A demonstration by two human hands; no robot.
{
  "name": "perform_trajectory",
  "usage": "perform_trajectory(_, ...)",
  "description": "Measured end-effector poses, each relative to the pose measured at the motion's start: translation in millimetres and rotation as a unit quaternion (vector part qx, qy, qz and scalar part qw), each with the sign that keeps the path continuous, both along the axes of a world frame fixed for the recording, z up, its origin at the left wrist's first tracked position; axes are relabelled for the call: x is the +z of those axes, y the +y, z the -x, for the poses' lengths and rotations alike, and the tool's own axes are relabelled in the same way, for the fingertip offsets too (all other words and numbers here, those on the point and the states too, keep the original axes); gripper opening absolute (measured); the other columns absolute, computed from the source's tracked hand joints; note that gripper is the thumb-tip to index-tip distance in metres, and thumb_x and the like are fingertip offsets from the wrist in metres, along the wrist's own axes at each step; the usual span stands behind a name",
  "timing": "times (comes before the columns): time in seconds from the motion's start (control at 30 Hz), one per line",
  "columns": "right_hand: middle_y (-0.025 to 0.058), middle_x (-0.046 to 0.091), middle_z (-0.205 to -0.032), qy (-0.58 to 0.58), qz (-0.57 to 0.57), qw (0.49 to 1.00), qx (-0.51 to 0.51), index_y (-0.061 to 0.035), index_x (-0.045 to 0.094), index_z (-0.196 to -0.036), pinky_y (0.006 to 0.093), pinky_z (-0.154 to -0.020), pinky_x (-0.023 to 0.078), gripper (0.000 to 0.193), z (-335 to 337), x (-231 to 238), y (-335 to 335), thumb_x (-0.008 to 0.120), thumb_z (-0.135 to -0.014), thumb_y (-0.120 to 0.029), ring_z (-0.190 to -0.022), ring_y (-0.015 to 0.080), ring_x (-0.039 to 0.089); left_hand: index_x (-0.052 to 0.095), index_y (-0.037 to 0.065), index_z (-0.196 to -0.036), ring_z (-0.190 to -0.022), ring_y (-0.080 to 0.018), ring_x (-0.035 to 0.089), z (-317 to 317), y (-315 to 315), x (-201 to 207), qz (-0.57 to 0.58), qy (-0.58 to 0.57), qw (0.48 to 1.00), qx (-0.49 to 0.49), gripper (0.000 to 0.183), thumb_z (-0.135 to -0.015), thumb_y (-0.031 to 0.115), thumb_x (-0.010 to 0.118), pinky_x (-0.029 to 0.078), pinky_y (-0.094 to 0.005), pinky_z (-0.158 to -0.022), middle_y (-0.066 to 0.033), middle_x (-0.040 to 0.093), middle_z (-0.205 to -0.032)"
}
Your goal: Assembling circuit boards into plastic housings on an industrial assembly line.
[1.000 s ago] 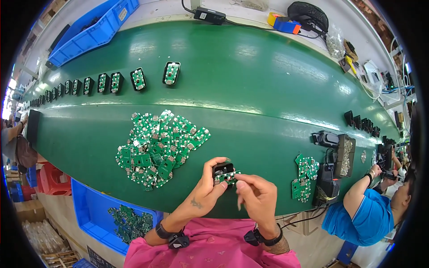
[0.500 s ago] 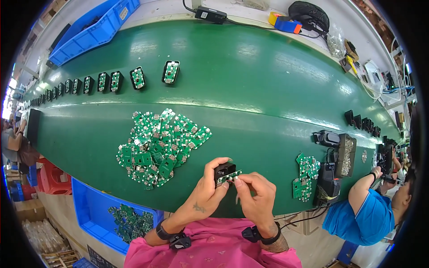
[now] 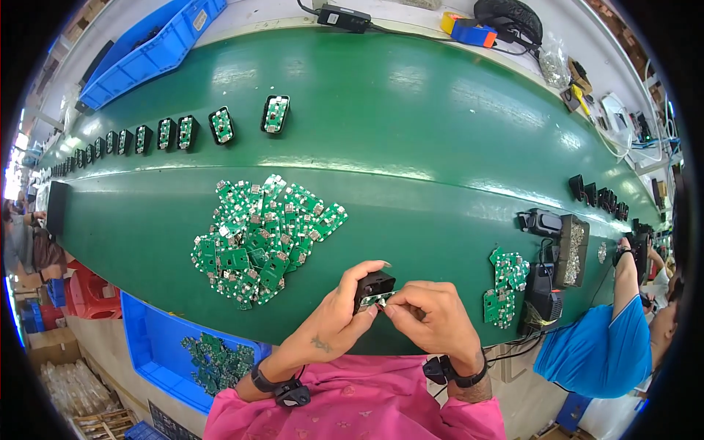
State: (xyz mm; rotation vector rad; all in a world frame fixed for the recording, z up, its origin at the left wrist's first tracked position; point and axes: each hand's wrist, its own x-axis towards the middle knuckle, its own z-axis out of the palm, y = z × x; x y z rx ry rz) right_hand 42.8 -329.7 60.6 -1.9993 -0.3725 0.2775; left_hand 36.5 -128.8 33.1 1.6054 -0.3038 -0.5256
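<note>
A small black plastic case (image 3: 375, 283) with an open top is gripped in my left hand (image 3: 331, 323), just above the near edge of the green table. A green circuit board (image 3: 372, 299) lies tilted along the case's near side, with my left thumb against it. The fingertips of my right hand (image 3: 438, 317) are pinched together on the board's right end, partly covering it. To the left of my hands spreads a large heap of green circuit boards (image 3: 257, 246). Black cases with boards in them, such as this filled case (image 3: 276, 115), form a row beyond the heap.
A blue bin (image 3: 158, 359) holding circuit boards sits below the table edge at left; another blue bin (image 3: 158, 55) stands far left. On the right are more boards (image 3: 506, 282), a box of small metal parts (image 3: 573, 253), black cases (image 3: 577, 188) and a co-worker in blue (image 3: 601, 345).
My right hand has swung slightly to the right, its fingers curling closer together. The case has turned a little in my left hand, and less of the board shows.
</note>
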Motion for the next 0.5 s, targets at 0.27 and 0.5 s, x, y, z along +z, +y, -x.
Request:
perform_trajectory(0.27, 0.0066, 0.058, -0.063, -0.024, 0.018, 0.999, -0.016, -0.0004, 0.065, -0.077, 0.0295, -0.046, 0.040, 0.005, 2, 0, 6, 0.069, -0.079, -0.002, -0.050, 0.0147, 0.054, 0.032, 0.002, -0.143, -0.106, -0.0276, 0.060, 0, -3, 11, -0.085, -0.073, 0.994, 0.007, 0.059, -0.089, -0.004, 0.054, 0.047, -0.0371, -0.094, -0.0180, 0.057, -0.121)
perform_trajectory(0.5, 0.0094, 0.059, -0.065, -0.088, 0.054, 0.993, -0.050, 0.0004, 0.063, -0.080, 0.0328, -0.049, 0.043, 0.005, 5, -11, 15, 0.067, -0.082, -0.002, -0.055, 0.0230, 0.059, 0.033, 0.003, -0.141, -0.104, -0.0274, 0.060, 3, -7, 1, -0.092, -0.085, 0.991, 0.042, 0.056, -0.089, -0.003, 0.054, 0.047, -0.0369, -0.091, -0.0183, 0.056, -0.118)
